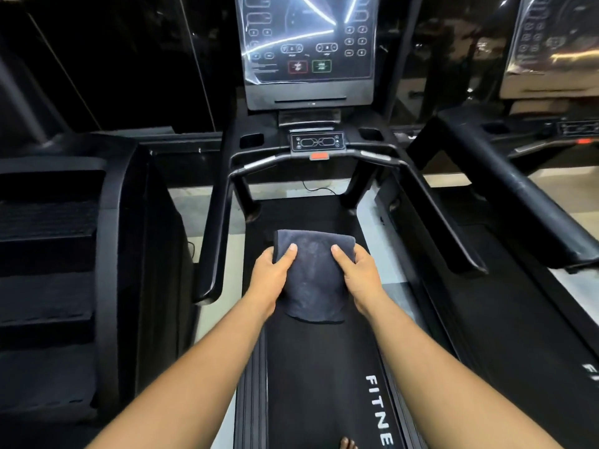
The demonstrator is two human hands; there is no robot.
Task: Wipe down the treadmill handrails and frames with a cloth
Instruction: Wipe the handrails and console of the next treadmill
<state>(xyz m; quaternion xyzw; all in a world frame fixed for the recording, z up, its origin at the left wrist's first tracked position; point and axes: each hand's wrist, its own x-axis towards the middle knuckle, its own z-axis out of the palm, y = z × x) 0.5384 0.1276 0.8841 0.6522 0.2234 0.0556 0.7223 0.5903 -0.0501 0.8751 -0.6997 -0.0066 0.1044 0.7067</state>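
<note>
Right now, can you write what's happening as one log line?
step: cloth held, wiping not begun | left hand: grips cloth | right hand: grips cloth | handrails: untouched

The room is dim, its far side taken up by dark glass panels (123, 59) split by thin pale lines and catching faint reflections. To the left stands a bulky black machine (64, 254) with stepped, ribbed surfaces (what kind it is cannot be told). To the right, a neighbouring exercise machine (518, 202) shows a thick black rail and a glossy console (557, 37) streaked with glare. The floor (447, 179) is pale and smooth where it shows between the machines, and a thin black cable (316, 188) lies looped on it. Bright streaks of ceiling light show only as reflections on the shiny surfaces.
</note>
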